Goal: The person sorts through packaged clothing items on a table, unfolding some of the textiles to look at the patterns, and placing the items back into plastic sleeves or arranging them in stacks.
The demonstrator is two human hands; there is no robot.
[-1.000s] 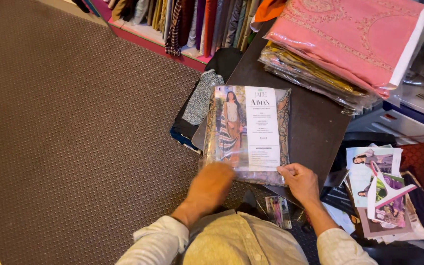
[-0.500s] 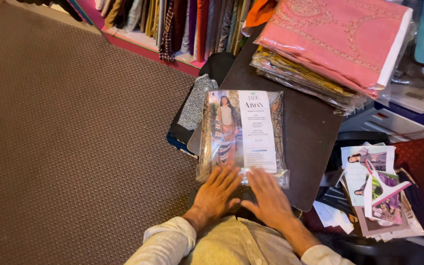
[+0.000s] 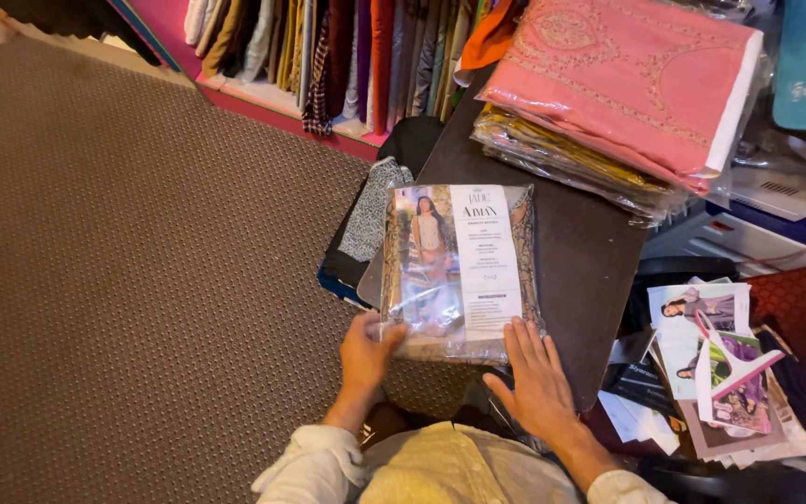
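Note:
A clear plastic packet of patterned fabric (image 3: 459, 271) with a printed picture card inside lies on a dark table (image 3: 590, 252), its near end over the table's edge. My left hand (image 3: 366, 353) grips the packet's near left corner, thumb on top. My right hand (image 3: 535, 378) lies flat with fingers spread against the packet's near right corner and the table edge.
A stack of wrapped garments, pink one on top (image 3: 622, 79), fills the table's far end. Folded cloth (image 3: 370, 219) lies on the floor left of the table. Loose picture cards (image 3: 720, 359) are piled at the right. Fabric bolts (image 3: 356, 47) line a shelf beyond brown carpet (image 3: 142, 280).
Both hands were pressed together on the packet's near edge; now they have parted to its two near corners. The left hand has taken hold of the left corner.

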